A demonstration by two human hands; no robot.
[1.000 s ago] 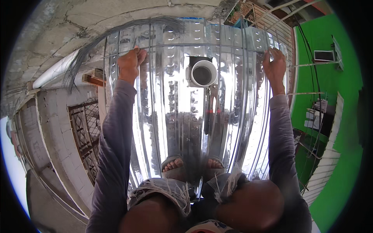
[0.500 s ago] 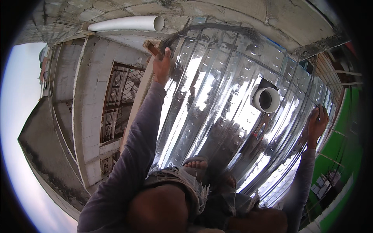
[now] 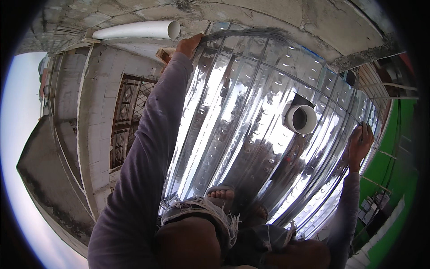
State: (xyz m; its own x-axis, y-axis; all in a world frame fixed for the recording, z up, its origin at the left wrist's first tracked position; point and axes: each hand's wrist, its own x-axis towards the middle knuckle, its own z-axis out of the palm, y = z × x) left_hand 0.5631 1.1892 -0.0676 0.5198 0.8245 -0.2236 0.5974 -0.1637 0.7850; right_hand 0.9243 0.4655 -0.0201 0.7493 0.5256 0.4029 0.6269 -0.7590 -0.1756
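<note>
At the far left corner of a shiny ribbed metal deck [image 3: 233,139], my left hand [image 3: 190,45] is closed on the near end of a bundle of thin dark tie wire [image 3: 246,32]. The bundle arcs to the right along the deck's far edge. My right hand [image 3: 360,145] is out to the right, its fingers curled at a thin steel bar [image 3: 342,107] of the grid lying over the deck. What sits inside those fingers is too small to make out. A short white pipe [image 3: 301,119] stands up through the deck between my hands.
A long white pipe [image 3: 136,30] lies on a ledge at the far left, by a concrete block wall [image 3: 309,18]. The deck drops off on the left toward a grated window [image 3: 130,116]. A green surface [image 3: 394,134] lies beyond the right edge. My feet [image 3: 221,193] stand on the deck.
My left hand has moved forward from the wooden piece at the deck's edge to the wire bundle's end and closed on it. The right hand stays at nearly the same spot on the grid.
</note>
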